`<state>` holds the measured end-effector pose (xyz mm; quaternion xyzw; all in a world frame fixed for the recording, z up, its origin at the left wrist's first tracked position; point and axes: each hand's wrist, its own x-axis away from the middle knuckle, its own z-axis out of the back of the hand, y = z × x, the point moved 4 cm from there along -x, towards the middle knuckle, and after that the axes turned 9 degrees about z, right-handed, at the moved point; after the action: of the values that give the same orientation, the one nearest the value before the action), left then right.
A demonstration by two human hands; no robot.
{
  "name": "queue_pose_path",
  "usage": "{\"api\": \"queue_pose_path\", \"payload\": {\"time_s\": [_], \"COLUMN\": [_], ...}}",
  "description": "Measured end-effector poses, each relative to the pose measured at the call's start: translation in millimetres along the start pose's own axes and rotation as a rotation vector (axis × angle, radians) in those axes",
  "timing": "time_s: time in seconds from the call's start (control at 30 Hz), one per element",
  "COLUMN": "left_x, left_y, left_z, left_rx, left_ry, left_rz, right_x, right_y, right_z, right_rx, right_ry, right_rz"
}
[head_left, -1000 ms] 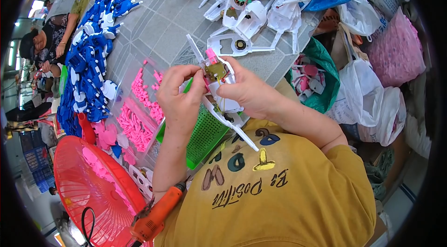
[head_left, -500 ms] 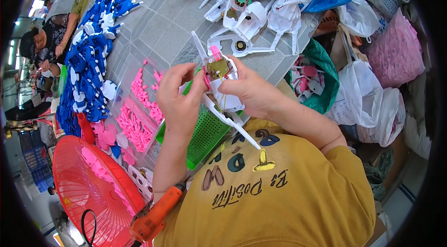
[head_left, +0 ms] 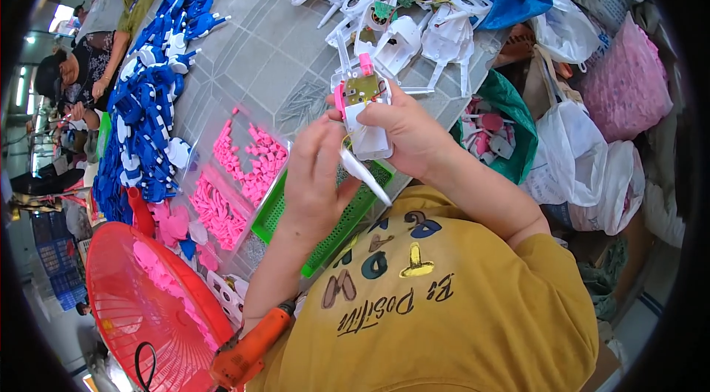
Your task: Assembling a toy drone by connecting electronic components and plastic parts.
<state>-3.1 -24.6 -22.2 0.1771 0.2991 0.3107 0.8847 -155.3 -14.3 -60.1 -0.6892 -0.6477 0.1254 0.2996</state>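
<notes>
- Grey tiled-pattern table [head_left: 259,44], biggest thing here by far
- Big red basket [head_left: 148,318] at lower left, some pink parts inside
- Long heap of blue-and-white parts [head_left: 155,96] along the table's left
- Green basket [head_left: 270,211] beside the loose pink parts [head_left: 259,170], partly under the forearm
- Right hand [head_left: 414,137]: wrapped round the white housing's right side, thumb across its front
- Left hand [head_left: 310,177]: fingers half curled at the left side — can't tell if they're gripping
- White housing [head_left: 370,133]: held up over the table's near edge
- Circuit board [head_left: 362,89]: sits in the housing — brownish, wires alongside
</notes>
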Motion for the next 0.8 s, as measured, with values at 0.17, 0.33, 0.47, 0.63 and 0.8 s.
{"api": "queue_pose_path", "payload": {"time_s": [0.17,0.33,0.47,0.63,0.8], "left_x": [0,4,6,13,16], "left_y": [-7,-28,-35,-45,-49], "left_z": [4,-3,-9,-18,-23], "left_rx": [0.724,1.058,1.071,1.182,1.186], "left_ry": [-0.006,-0.078,-0.03,-0.03,-0.032], "left_rz": [0.454,0.757,0.788,0.849,0.848], "right_x": [5,7,5,9,8], "right_y": [1,7,13,9,13], "right_z": [-5,-8,-5,-12,-14], "right_rx": [0.151,0.241,0.394,0.454,0.498], "right_ry": [-0.079,-0.118,-0.142,-0.138,-0.145], "right_rz": [0.068,0.072,0.058,0.017,0.095]}}
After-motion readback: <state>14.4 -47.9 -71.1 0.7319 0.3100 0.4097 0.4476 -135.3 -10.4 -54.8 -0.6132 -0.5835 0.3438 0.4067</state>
